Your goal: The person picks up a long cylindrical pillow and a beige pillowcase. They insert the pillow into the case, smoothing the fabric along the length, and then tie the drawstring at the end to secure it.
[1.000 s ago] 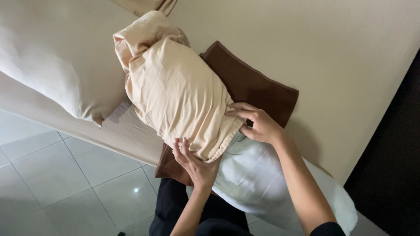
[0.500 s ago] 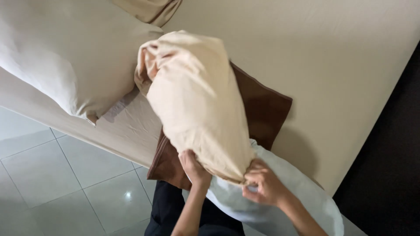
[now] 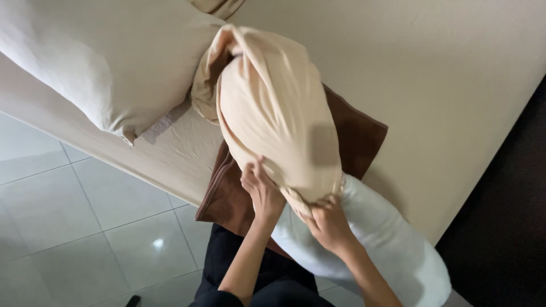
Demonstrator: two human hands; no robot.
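The beige pillowcase (image 3: 273, 113) is soft, matte cotton, pulled most of the way over a white pillow (image 3: 387, 244) and bunched into loose folds at its far end. It stands tilted above the edge of the bed, over a flat brown cloth (image 3: 358, 136) that lies on the tan sheet (image 3: 455, 74). My left hand (image 3: 261, 190) presses against the case's open hem with fingers curled, gripping the fabric. My right hand (image 3: 330, 224) is closed in a fist around the hem on the other side, where the smooth white pillow bulges out toward me. A second plump pillow (image 3: 96, 57) in a paler case lies just beside the far end, touching or nearly so. The mattress edge runs diagonally; beyond it glossy pale floor tiles (image 3: 74, 227) leave open room on my left, while a dark strip (image 3: 506, 216) borders the bed on my right.
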